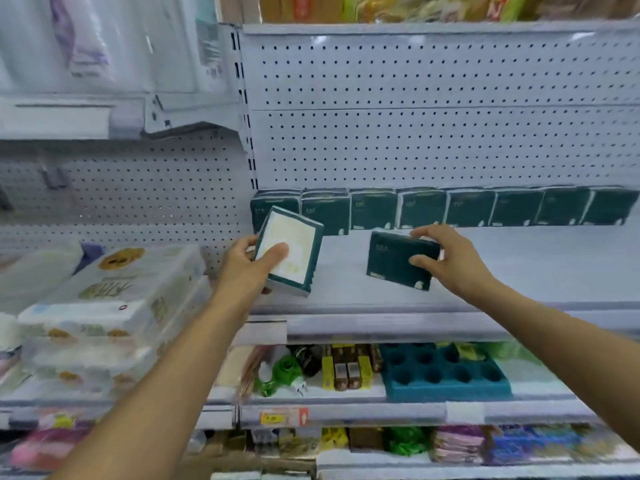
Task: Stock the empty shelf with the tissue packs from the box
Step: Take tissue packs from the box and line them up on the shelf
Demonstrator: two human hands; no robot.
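My left hand (251,263) grips a dark green rectangular tissue pack with a white face (289,249), tilted, at the left end of the pale grey metal shelf (502,271). My right hand (441,258) clasps a second dark green tissue pack (394,259), standing on the shelf near its front. A row of matching dark green packs (446,207) lines the white perforated back panel (433,116). No box is visible.

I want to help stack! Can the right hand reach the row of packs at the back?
Probably yes. The right hand is already over the shelf, with bare shelf between it and the back row, though it is holding a pack.
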